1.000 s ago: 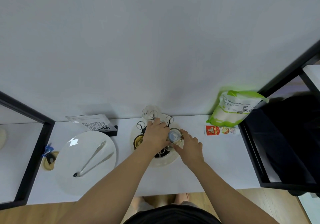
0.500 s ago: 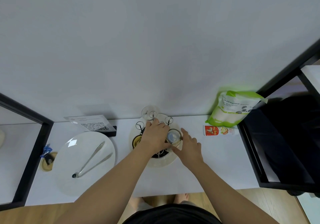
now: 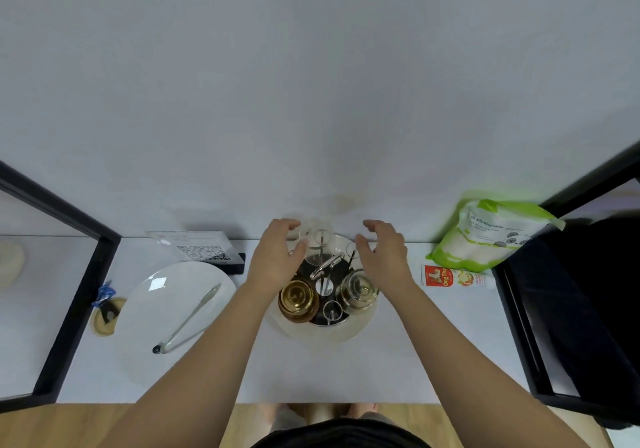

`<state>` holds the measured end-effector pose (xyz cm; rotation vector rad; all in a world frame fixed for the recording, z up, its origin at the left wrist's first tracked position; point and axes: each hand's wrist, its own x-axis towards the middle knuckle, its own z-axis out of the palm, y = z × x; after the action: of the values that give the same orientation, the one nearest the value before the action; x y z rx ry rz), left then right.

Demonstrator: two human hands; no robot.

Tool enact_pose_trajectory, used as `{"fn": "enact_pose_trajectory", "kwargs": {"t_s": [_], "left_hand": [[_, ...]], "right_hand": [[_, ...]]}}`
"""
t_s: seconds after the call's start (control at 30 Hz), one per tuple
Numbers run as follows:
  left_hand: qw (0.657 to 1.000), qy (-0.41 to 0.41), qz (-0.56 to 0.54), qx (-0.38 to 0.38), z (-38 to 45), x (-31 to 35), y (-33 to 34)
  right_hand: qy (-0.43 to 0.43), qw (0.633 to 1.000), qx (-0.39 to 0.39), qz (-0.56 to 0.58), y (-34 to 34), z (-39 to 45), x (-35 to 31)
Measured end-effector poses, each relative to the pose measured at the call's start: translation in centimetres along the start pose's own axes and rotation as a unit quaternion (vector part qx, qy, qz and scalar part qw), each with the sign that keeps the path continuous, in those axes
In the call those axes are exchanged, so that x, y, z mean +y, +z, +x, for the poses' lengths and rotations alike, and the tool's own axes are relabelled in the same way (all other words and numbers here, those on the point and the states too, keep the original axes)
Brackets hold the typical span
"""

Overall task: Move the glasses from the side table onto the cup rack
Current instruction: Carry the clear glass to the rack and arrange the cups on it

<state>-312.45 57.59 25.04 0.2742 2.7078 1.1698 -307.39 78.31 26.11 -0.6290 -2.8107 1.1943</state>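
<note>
The cup rack (image 3: 325, 326) stands on a round white base in the middle of the white table, with a metal handle (image 3: 325, 266) at its centre. An amber glass (image 3: 298, 300) hangs upside down on its front left peg. A clear glass (image 3: 358, 292) sits upside down on the front right peg. Another clear glass (image 3: 317, 236) is on the back peg by the wall. My left hand (image 3: 277, 257) hovers over the rack's left side, fingers spread and holding nothing. My right hand (image 3: 381, 250) hovers over the right side, also empty.
A large white plate (image 3: 173, 309) with metal tongs (image 3: 188, 319) lies to the left. A QR-code stand (image 3: 197, 250) is behind it. A green pouch (image 3: 491, 233) and a red tube (image 3: 453, 276) lie to the right. Black frames (image 3: 79, 292) border both sides.
Both hands let go of the clear glass on the front right peg and lifted away, opening and spreading to the rack's sides. The view has come closer.
</note>
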Motion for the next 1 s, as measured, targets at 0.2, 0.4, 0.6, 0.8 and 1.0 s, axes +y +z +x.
{"fn": "enact_pose_trajectory", "kwargs": {"t_s": [0.2, 0.4, 0.6, 0.8, 1.0], "left_hand": [[0.995, -0.064, 0.014, -0.08, 2.5, -1.6, 2.1], [0.992, -0.063, 0.018, -0.11, 4.0, -2.3, 3.9], [0.995, -0.041, 0.006, -0.089, 3.8, -2.8, 4.3], [0.994, -0.039, 0.02, -0.097, 3.8, -2.9, 4.4], [0.994, -0.041, 0.022, -0.101, 3.7, -2.4, 4.5]], "right_hand": [[0.02, 0.985, -0.13, -0.113, 3.6, 2.7, -2.5], [0.05, 0.971, -0.163, -0.169, 5.2, 3.0, -2.1], [0.058, 0.971, -0.174, -0.153, 5.6, 3.2, -2.0], [0.063, 0.974, -0.164, -0.141, 5.9, 3.0, -1.4], [0.06, 0.979, -0.149, -0.129, 5.4, 2.6, -1.5]]}}
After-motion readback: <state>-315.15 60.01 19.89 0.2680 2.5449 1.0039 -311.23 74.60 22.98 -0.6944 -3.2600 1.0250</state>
